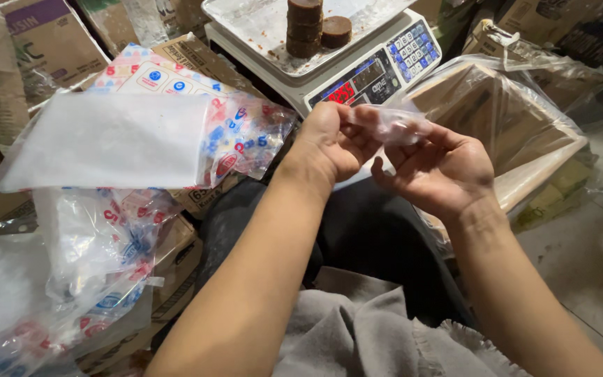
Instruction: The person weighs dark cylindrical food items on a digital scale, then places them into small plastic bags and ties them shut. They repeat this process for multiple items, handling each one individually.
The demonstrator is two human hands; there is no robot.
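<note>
Clear plastic bag (393, 124) pinched between left hand (333, 143), right hand (441, 167).

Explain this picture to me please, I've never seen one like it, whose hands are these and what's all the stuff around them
There is one picture, taken by a camera worn on a person's head, looking down at that person's own two bare hands; no machine is involved. The left hand and right hand together pinch a small clear bag between their fingers, above the lap. Just beyond them stands a scale with a metal tray and a keypad; brown round blocks sit on the tray, some stacked and one beside the stack. To the left lies a pile of plastic bags, some printed red and blue, resting on cardboard boxes. To the right is a box lined with clear plastic.
</note>
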